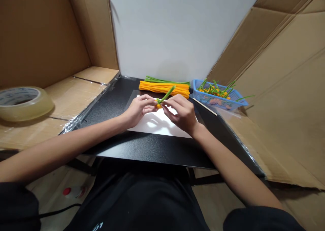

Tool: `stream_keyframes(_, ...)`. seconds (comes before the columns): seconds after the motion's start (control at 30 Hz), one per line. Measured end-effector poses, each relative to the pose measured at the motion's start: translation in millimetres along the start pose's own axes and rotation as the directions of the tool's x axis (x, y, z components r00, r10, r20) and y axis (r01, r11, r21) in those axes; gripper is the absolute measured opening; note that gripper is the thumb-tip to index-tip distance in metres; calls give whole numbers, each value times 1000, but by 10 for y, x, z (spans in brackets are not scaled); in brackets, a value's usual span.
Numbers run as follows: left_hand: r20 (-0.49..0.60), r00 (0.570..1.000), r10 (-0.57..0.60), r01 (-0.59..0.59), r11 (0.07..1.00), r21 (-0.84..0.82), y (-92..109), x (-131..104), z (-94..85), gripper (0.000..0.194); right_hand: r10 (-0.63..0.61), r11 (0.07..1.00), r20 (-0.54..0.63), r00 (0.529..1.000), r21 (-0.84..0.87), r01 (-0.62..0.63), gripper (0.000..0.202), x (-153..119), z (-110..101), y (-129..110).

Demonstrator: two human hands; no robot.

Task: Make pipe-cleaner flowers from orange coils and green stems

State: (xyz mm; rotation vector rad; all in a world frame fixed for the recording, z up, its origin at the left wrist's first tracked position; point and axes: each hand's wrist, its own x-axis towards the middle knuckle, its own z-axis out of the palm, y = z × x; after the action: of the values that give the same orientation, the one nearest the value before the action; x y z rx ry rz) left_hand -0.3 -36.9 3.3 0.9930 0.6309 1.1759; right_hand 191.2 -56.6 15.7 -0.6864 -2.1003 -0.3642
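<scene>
Between my hands, above a white sheet (162, 124), is a small orange pipe-cleaner flower (158, 105) with a green stem (168, 93) slanting up to the right. My left hand (139, 110) pinches the orange part from the left. From the right, my right hand (181, 112) has its thumb and index finger closed at the base of the green stem. The fingertips cover part of the flower. Behind the hands lie a bundle of orange pipe cleaners (165, 87) and some green pipe cleaners (167, 80).
A blue basket (215, 100) of orange and green pieces stands at the back right of the black table (142, 148). Near it lies a thin stick (205, 107). A roll of clear tape (38, 106) sits on cardboard at left. Cardboard walls flank both sides. A red-capped bottle (72, 191) is on the floor.
</scene>
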Motion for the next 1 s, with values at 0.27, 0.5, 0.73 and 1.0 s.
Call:
stream_keyframes(0.27,117,961,251,-269,948,168,-5,40,-70,35,632,378,306,712,680,-628,33,25,115,2)
stream_keyframes(0.5,184,952,243,-285,924,256,3,42,-89,39,659,294,316,682,727,-621,29,23,116,9)
stream_keyframes(0.73,219,945,245,-312,874,371,-8,42,-120,43,612,399,285,738,694,-599,22,28,98,7)
stream_keyframes(1.0,341,787,515,-612,580,537,47,-4,-142,29,594,462,239,768,680,-570,22,37,85,-82)
